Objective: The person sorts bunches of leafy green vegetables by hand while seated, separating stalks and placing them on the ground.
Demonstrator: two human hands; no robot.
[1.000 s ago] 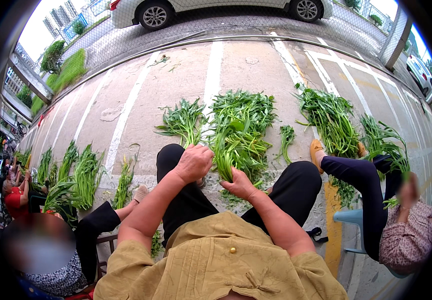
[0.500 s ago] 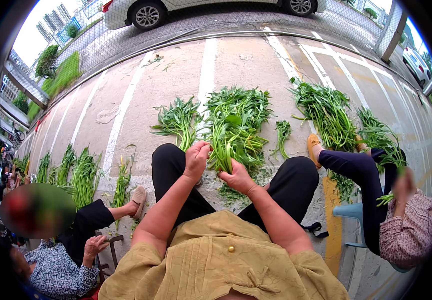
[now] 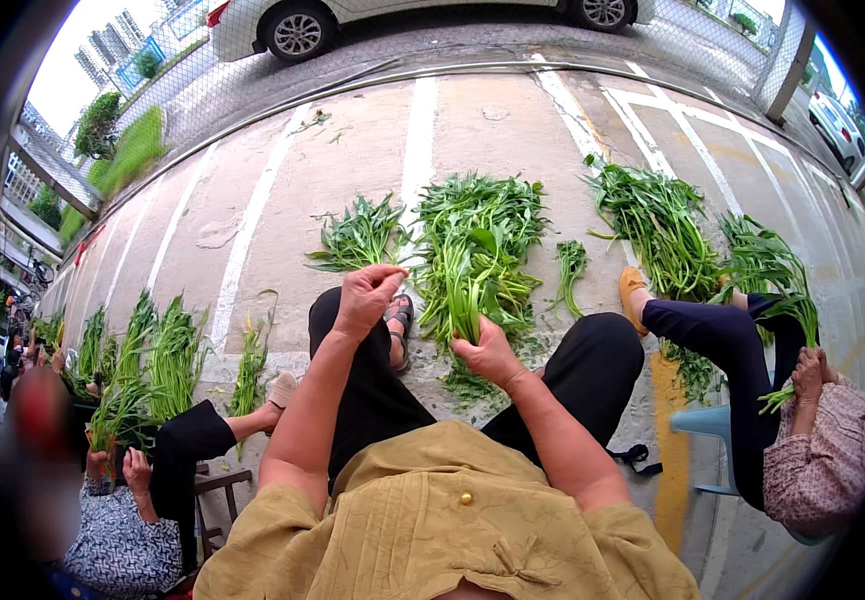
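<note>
My right hand [image 3: 490, 355] is closed round the stem ends of a bunch of water spinach [image 3: 471, 290], whose leaves point away from me. Beneath that bunch, a larger pile of water spinach [image 3: 498, 205] lies on the ground between my knees. My left hand [image 3: 368, 300] is raised above my left knee, apart from the bunch. Its thumb and fingertips are pinched together; anything between them is too small to make out. A smaller heap of water spinach [image 3: 358, 235] lies just beyond the left hand. To the right of the pile rests a thin bundle of stems [image 3: 571, 270].
A person on the right grips a bunch of greens [image 3: 791, 285] beside a big heap [image 3: 658, 220]. On the left, another person holds greens [image 3: 118, 410]; more bunches [image 3: 175, 355] lie beyond. Leaf scraps [image 3: 473, 382] litter the ground near my feet. A mesh fence stands ahead.
My left hand has moved up and left, away from the bunch, while my right hand keeps its grip. The person on the left now has greens raised in their hands.
</note>
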